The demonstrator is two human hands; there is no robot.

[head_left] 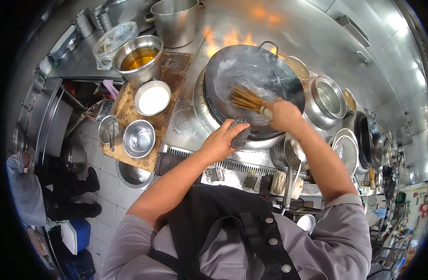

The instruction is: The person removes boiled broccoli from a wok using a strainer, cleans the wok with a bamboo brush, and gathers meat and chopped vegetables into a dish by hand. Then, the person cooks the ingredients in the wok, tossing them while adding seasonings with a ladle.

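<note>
A large dark wok point(270, 70) sits tilted on the burner, with steam or wet streaks across its inside. My right hand point(286, 115) is closed around a bamboo wok brush point(245, 99), whose bristles are against the inner wall and slightly blurred. At the wok's near rim, my left hand point(224, 138) grips a dark folded cloth point(241, 134); the wok's near edge is partly hidden behind it. Orange flames point(228, 39) rise behind the far rim.
Left, a wooden board point(169, 88) bears a pot of amber liquid point(138, 60), a bowl of white contents point(152, 98) and a metal bowl point(139, 138). Right stand stacked metal pots point(328, 98) and strainers point(345, 154). A perforated ladle point(292, 156) lies nearby. Another person point(27, 186) stands at far left.
</note>
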